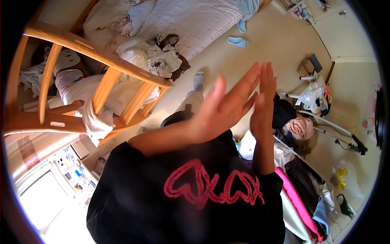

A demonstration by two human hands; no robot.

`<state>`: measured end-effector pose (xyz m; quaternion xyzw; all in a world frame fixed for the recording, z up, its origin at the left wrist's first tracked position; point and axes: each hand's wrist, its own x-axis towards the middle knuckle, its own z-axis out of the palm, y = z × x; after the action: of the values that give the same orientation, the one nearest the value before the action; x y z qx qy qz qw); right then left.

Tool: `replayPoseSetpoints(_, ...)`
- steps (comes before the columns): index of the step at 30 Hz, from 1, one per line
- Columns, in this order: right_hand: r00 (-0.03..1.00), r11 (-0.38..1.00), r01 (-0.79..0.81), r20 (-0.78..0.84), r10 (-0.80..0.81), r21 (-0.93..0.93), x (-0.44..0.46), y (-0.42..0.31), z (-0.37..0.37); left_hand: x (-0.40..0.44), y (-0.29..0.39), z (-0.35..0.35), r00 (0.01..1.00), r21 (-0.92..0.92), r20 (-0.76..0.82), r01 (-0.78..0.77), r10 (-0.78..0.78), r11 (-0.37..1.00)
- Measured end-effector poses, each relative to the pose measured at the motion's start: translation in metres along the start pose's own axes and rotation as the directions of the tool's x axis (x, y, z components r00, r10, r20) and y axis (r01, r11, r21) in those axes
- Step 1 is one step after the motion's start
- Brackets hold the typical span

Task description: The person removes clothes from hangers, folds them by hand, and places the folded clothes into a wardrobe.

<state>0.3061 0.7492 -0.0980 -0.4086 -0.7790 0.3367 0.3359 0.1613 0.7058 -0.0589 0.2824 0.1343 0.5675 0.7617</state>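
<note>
My left hand is raised in front of my chest with its fingers stretched out and its thumb apart on the left side. Close beside it, my right hand points upward, its fingers straight. The fingertips of both hands are very near each other; whether they touch is unclear. Nothing shows in either hand. Below them is a black shirt with pink heart outlines.
A wooden frame with slats stands at the left, beside a bed with heaped clothes. Blue slippers lie on the floor. At the right are a metal rack, bags and a pink roll.
</note>
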Motion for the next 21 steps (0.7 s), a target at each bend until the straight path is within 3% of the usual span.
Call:
replayPoseSetpoints(1, 0.985, 0.94, -0.171, 0.015, 0.174, 0.296, 0.005, 0.027, 0.008, 0.004, 0.0, -0.004, 0.994, 0.226, -0.009, -0.1, 0.105, 0.969)
replayPoseSetpoints(2, 0.938, 0.767, -0.323, 0.083, 0.336, 0.554, 0.013, 0.041, 0.012, 0.012, 0.003, -0.016, 0.971, 0.537, 0.101, -0.235, 0.215, 0.81)
replayPoseSetpoints(3, 0.889, 0.332, -0.345, 0.191, 0.416, 0.878, 0.028, 0.016, 0.014, 0.021, 0.007, -0.031, 0.932, 0.768, 0.234, -0.351, 0.276, 0.536)
replayPoseSetpoints(4, 0.885, 0.186, -0.4, 0.326, 0.333, 0.897, 0.036, 0.014, 0.014, 0.029, 0.011, -0.048, 0.886, 0.885, 0.368, -0.427, 0.28, 0.187)
replayPoseSetpoints(5, 0.905, 0.078, -0.349, 0.315, 0.287, 0.934, 0.044, 0.002, 0.016, 0.035, 0.011, -0.067, 0.912, 0.905, 0.401, -0.38, 0.082, -0.19)
replayPoseSetpoints(6, 0.924, -0.035, -0.299, 0.298, 0.24, 0.954, 0.057, -0.014, 0.02, 0.044, 0.005, -0.09, 0.936, 0.938, 0.319, -0.29, 0.15, -0.188)
replayPoseSetpoints(7, 0.973, 0.441, -0.208, 0.138, 0.186, 0.873, 0.07, -0.011, 0.026, 0.057, -0.008, -0.116, 0.948, 0.963, 0.235, -0.198, 0.215, -0.182)
replayPoseSetpoints(8, 0.99, 0.577, -0.09, 0.01, 0.141, 0.812, 0.089, -0.011, 0.03, 0.069, -0.018, -0.143, 0.95, 0.979, 0.152, -0.108, 0.274, -0.171)
replayPoseSetpoints(9, 0.995, 0.63, -0.094, 0.059, 0.076, 0.771, 0.1, -0.003, 0.028, 0.084, -0.031, -0.173, 0.958, 0.845, -0.22, 0.093, 0.185, 0.526)
replayPoseSetpoints(10, 0.993, 0.679, -0.093, 0.116, 0.012, 0.728, 0.112, 0.006, 0.026, 0.096, -0.016, -0.179, 0.86, 0.44, -0.489, 0.388, -0.146, 0.81)
replayPoseSetpoints(11, 0.984, 0.819, -0.085, 0.178, -0.022, 0.567, 0.132, 0.011, 0.033, 0.108, 0.0, -0.185, 0.598, -0.123, -0.664, 0.505, -0.449, 0.854)
replayPoseSetpoints(12, 0.952, 0.967, 0.006, 0.293, -0.083, 0.255, 0.148, 0.027, 0.043, 0.114, 0.005, -0.195, 0.753, -0.234, -0.485, 0.379, -0.445, 0.895)
replayPoseSetpoints(13, 0.905, 0.987, 0.146, 0.413, -0.104, -0.072, 0.158, 0.058, 0.06, 0.121, 0.008, -0.206, 0.877, -0.36, -0.292, 0.267, -0.38, 0.894)
replayPoseSetpoints(14, 0.848, 0.878, 0.309, 0.524, -0.08, -0.366, 0.167, 0.09, 0.079, 0.126, 0.014, -0.216, 0.959, -0.493, -0.104, 0.179, -0.262, 0.851)
replayPoseSetpoints(15, 0.868, 0.829, 0.454, 0.372, -0.329, -0.327, 0.179, 0.124, 0.095, 0.133, 0.039, -0.212, 0.911, -0.587, -0.255, 0.121, -0.325, 0.801)
replayPoseSetpoints(16, 0.909, 0.841, 0.308, 0.398, -0.123, -0.444, 0.195, 0.138, 0.1, 0.138, 0.042, -0.235, 0.913, -0.425, -0.264, 0.179, -0.31, 0.888)
replayPoseSetpoints(18, 0.875, 0.93, -0.147, 0.395, 0.281, -0.337, 0.221, 0.177, 0.106, 0.147, 0.048, -0.309, 0.917, -0.044, -0.276, 0.286, -0.287, 0.957)
replayPoseSetpoints(19, 0.826, 0.886, -0.377, 0.335, 0.454, -0.271, 0.218, 0.226, 0.108, 0.145, 0.065, -0.332, 0.933, 0.113, -0.332, 0.187, -0.14, 0.976)
replayPoseSetpoints(20, 0.728, 0.782, -0.592, 0.288, 0.622, -0.193, 0.21, 0.261, 0.112, 0.145, 0.049, -0.38, 0.859, 0.331, -0.512, 0.208, -0.01, 0.921)
replayPoseSetpoints(21, 0.76, 0.799, -0.562, 0.247, 0.601, -0.214, 0.214, 0.255, 0.111, 0.139, 0.053, -0.42, 0.695, 0.505, -0.717, 0.464, 0.055, 0.727)
